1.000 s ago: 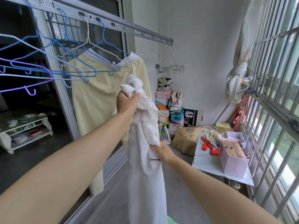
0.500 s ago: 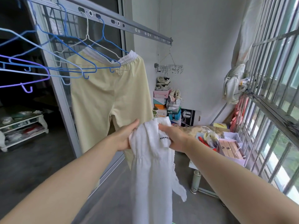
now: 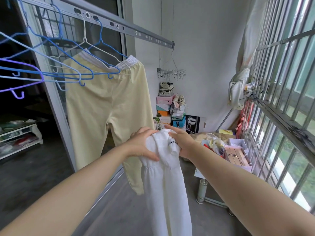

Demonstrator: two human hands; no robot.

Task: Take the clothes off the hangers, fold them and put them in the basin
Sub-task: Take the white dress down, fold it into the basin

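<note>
Up front, white garment [image 3: 163,184] bunched between both hands, left hand [image 3: 142,144] gripping its top, right hand [image 3: 183,142] clutching alongside, cloth hanging below.

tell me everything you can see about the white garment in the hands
The white garment looks like thin, crinkled fabric, off any hanger. Its top is bunched between the left hand, which grips it from above, and the right hand, which holds its side beside a small dark printed strip. A gathered seam crosses it below the hands; the rest hangs down past the frame's bottom edge, in front of the yellow trousers.
</note>
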